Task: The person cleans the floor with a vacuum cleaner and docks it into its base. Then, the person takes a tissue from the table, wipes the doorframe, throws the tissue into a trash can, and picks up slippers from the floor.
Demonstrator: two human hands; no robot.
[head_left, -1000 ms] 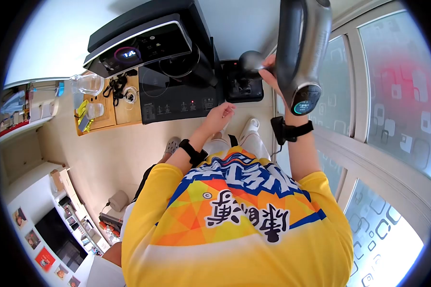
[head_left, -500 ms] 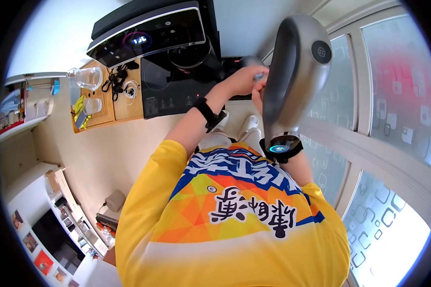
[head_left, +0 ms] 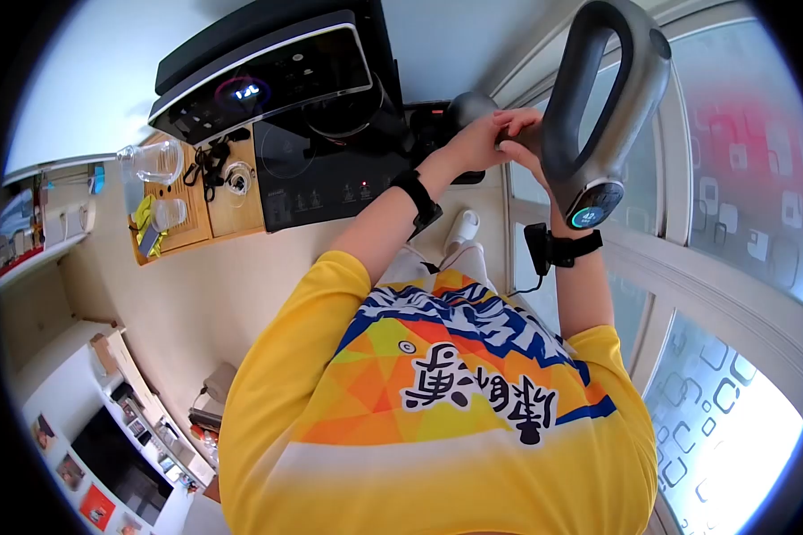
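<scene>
A grey massage gun [head_left: 649,89] with a looped handle rises at the upper right, its loop towards me. Its small round display [head_left: 598,205] is lit with a number and a blue-green arc. My left hand [head_left: 478,145] is closed around its barrel near a dark, ball-like head [head_left: 473,108]. Just to the right, my right hand [head_left: 525,153] has its fingers bent against the barrel; the gun's body hides part of this hand. Each wrist wears a black band.
A black cooktop [head_left: 317,183] and an appliance with a lit panel [head_left: 259,85] stand ahead to the left. A wooden tray [head_left: 227,209] holds cables, a clear jug [head_left: 159,163] and a glass. Frosted sliding doors [head_left: 740,169] line the right.
The massage gun has shifted up and right and turned, so its loop opening shows more. Its display has moved away from my right wrist, uncovering the band. Both hands stay at the barrel.
</scene>
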